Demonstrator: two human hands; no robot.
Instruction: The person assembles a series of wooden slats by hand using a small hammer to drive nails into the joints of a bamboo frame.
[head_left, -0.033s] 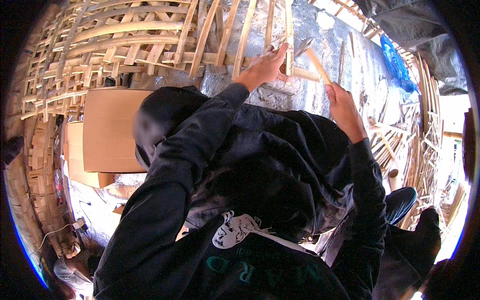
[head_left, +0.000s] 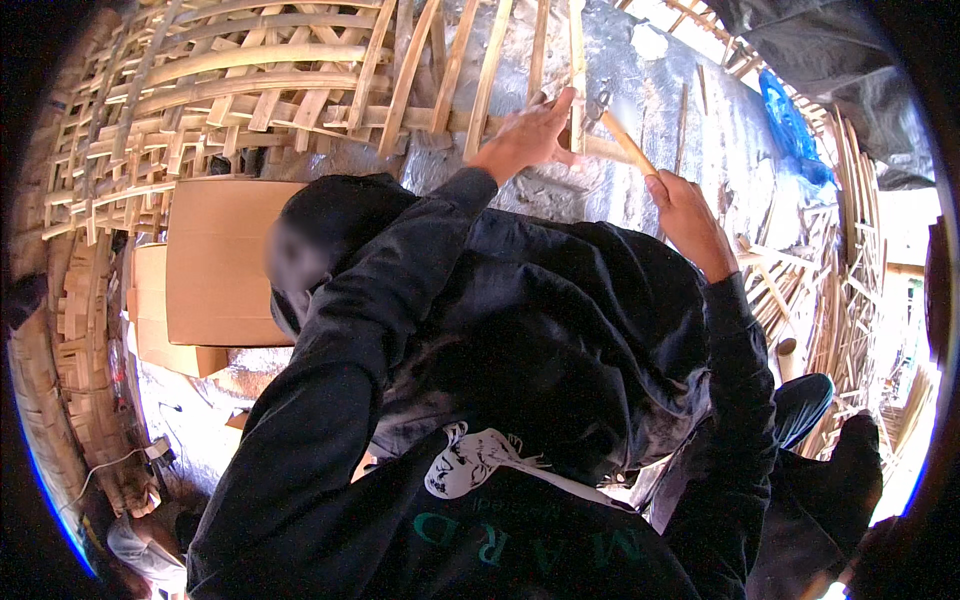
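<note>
- Hammer (head_left: 628,142), one: we gripped its handle in our right hand (head_left: 690,222), fingers closed, its head just beside the left.
- Left hand (head_left: 528,138): we had it at the bamboo lattice (head_left: 290,80), thumb and forefinger spread; we could not tell whether it pinched anything.
- Cardboard boxes, two: large (head_left: 230,260), smaller (head_left: 150,290) beside it; we could not see their contents.

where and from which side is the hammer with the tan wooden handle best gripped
Probably by the lower end of its slim tan wooden handle, from the lower right, where the right hand holds it. The handle slants up-left to the grey metal head, near the left hand, so the opposite end seems safer.
</note>
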